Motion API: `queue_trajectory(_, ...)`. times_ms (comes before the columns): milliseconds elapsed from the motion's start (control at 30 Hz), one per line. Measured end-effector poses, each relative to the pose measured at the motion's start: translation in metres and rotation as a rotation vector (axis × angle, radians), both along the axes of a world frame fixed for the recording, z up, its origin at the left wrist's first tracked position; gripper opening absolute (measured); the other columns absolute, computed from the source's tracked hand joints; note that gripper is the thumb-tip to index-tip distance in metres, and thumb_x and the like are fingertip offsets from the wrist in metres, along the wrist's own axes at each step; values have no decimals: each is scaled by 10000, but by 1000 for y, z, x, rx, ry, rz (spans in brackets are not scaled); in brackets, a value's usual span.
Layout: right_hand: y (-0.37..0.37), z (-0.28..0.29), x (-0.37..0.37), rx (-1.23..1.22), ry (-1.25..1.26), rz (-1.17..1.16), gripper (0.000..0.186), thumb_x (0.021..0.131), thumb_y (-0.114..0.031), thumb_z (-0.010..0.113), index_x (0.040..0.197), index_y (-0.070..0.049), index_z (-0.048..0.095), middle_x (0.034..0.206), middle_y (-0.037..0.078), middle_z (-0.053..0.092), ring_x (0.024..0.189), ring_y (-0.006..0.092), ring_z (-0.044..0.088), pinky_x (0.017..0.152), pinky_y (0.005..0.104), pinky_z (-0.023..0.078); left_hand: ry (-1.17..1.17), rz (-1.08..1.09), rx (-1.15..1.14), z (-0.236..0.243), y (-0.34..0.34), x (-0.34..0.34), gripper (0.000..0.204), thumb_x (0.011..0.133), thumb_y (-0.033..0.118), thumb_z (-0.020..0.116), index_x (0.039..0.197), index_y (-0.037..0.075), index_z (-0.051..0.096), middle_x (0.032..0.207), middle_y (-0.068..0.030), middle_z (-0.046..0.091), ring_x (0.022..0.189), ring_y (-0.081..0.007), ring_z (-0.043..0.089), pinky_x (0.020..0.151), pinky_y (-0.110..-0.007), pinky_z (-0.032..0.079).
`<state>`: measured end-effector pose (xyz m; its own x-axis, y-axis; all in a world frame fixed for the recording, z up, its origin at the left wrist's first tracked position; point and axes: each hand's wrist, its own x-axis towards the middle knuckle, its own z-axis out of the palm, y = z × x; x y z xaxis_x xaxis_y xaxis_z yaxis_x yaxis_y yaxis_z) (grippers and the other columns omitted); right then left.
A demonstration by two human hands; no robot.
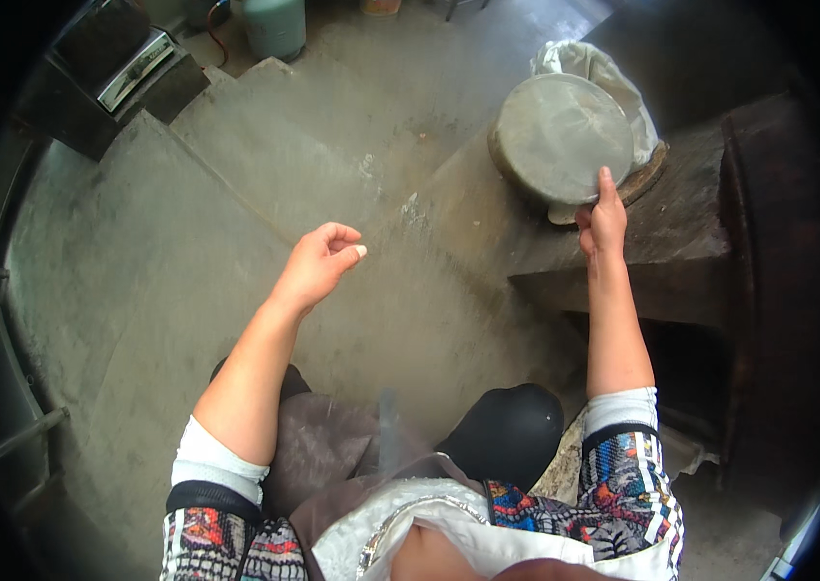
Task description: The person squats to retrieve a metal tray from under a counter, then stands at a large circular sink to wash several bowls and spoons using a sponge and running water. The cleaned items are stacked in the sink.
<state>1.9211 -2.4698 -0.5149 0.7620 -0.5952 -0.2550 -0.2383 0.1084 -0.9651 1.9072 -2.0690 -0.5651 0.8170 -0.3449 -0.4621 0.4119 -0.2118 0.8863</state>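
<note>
1. Fingers [606,184] of my right hand [607,229] grip the near edge of a round grey metal pan [560,136] — one finger along its face.
2. That pan is ahead, to my right, before a white sack [638,102], over a dark ledge [666,228] (touching or not, I cannot tell).
3. My left hand [315,269] curls loosely — thumb apart from fingers.

The pan [562,136] is right, before the bag [613,76], seemingly over the table [671,218]; ahead left, a cylinder [274,27] stands on the floor [400,320].

Left hand [313,269] half-curled, right hand [606,228] mid-grip
</note>
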Motion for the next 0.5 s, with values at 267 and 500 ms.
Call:
queue_trajectory(267, 14, -5, -95, -148, 51, 264, 392, 809, -368, 692, 1024, -81, 534, 798, -48, 527, 630, 45, 422, 525, 195, 313, 20, -40, 40, -13, -11, 3, 314, 821, 182, 657, 1063, -3, 579, 927, -58, 615, 829, -120, 564, 738, -265, 468)
queue_trajectory(500, 20, 11, -149, -979, -17, 1006, 325, 621, -82, 776, 844, -65, 541, 858, 47, 567, 759, 199, 560, 663, 303, 464, 30, -41, 53, -12, -15, 2, 305, 829, 175, 657, 1071, 8, 579, 880, -33, 611, 797, -98, 551, 693, -244, 447)
